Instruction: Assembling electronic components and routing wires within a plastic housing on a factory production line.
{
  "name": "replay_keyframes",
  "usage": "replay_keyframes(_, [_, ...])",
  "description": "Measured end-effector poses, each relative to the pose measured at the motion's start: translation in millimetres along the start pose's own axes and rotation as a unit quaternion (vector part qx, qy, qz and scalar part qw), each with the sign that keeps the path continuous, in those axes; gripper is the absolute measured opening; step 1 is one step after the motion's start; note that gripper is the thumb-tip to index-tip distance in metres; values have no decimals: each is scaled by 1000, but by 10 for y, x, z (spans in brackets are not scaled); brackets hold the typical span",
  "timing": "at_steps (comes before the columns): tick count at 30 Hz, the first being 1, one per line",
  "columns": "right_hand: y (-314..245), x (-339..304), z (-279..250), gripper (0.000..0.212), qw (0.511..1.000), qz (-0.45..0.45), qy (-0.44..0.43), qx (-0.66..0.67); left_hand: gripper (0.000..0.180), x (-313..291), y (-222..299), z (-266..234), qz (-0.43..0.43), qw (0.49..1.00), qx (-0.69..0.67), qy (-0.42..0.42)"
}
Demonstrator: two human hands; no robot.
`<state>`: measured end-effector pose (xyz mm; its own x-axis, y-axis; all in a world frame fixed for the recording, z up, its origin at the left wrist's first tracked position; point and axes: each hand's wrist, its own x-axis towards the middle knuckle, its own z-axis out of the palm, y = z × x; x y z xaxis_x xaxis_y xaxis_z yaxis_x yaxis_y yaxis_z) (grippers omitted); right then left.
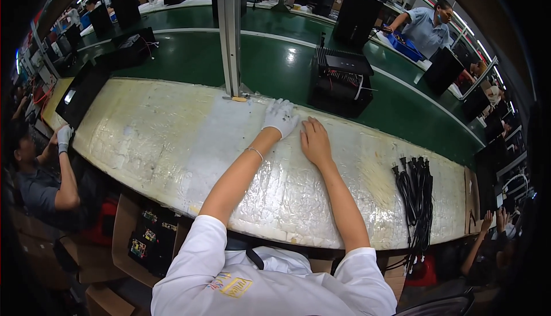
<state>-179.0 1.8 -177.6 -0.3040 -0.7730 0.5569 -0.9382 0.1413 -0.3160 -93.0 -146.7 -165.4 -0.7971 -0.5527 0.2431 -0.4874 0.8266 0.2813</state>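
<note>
1. The white-gloved left hand [280, 117] is laid, unclenched, on the film-covered workbench [155, 138].
2. The bare right hand [316, 142] is rested beside it, likewise released.
3. Beyond them, a finned black device [344, 61] is supported by the green conveyor [270, 55].
4. Black power cords [418, 192] are bunched rightward.

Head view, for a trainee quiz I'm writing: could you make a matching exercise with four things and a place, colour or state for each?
1. Left hand
2. Right hand
3. Cables
4. Cardboard box

A. Black, lying on the bench
B. Bare
C. Brown, below bench level
D. White-gloved

Pairs: 1-D, 2-B, 3-A, 4-C
</note>
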Motion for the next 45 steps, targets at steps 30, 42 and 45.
replay_keyframes(30, [24,-12,-32,31,1000,-12,-2,1,53,2,-1,43,40,998,13,39])
replay_keyframes(42, [-5,-16,-12,32,1000,-11,-4,8,54,-22,-27,1,41,999,18,22])
replay_keyframes(45, [71,-38,-60,34,1000,-3,3,12,54,45,49,20,53,998,12,1])
